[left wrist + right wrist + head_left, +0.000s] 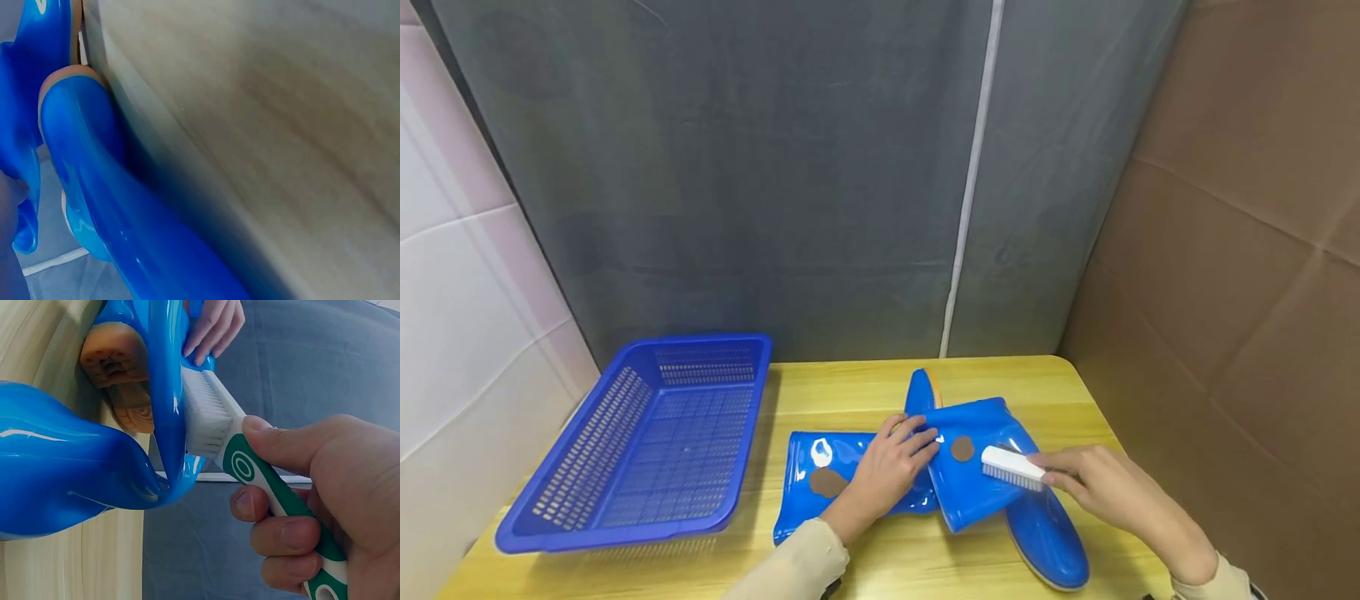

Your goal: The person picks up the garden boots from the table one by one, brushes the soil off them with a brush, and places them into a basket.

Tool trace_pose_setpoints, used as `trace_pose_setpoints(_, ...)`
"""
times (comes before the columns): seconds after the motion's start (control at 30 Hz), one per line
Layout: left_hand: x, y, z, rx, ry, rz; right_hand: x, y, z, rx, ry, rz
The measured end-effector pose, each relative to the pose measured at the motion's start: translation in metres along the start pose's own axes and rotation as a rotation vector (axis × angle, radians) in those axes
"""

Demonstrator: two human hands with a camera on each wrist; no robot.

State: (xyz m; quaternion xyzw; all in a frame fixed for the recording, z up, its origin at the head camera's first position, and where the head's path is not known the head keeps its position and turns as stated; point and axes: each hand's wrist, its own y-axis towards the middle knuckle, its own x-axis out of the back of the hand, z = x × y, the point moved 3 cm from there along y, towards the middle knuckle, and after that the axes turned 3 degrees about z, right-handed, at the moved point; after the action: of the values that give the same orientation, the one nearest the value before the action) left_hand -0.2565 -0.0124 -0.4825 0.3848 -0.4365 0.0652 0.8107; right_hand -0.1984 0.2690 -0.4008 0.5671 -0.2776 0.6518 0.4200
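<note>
Two glossy blue rain boots lie crossed on the table. My left hand [891, 467] grips the shaft rim of the upper rain boot [966, 492], fingers on top and thumb tucked under. That boot's foot points toward the near right, and a brown patch [962, 448] marks its shaft. Beneath it, the lower rain boot [850, 454] has its shaft pointing left, with another brown patch [827, 482]. My right hand [1105, 483] holds a scrub brush [275, 487] by its green-and-white handle, thumb along the neck. The white bristles [203, 415] are right at the upper boot's shaft.
A blue plastic basket [737, 467] with perforated walls stands on the left of the wooden table [850, 383]. A grey curtain [775, 183] hangs behind the table, and a brown cloth wall [1240, 275] rises along the right side.
</note>
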Motion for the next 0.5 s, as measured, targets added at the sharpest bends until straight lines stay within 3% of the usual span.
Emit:
trace_pose_setpoints(0.17, 0.003, 0.000, 0.003, 0.011, -0.027, -0.031, 0.010, 0.005, -0.005, -0.075, 0.003, -0.068)
trace_pose_setpoints(0.33, 0.005, 0.000, 0.004, 0.018, -0.052, -0.053, 0.017, 0.015, -0.019, -0.098, -0.154, -0.205)
trace_pose_setpoints(0.4, 0.005, 0.000, 0.003, 0.015, -0.058, -0.050, 0.012, 0.017, -0.023, -0.087, -0.198, -0.192)
trace_pose_setpoints(0.5, 0.005, 0.000, 0.002, 0.014, -0.058, -0.036, 0.002, 0.017, -0.026, -0.071, -0.166, -0.106)
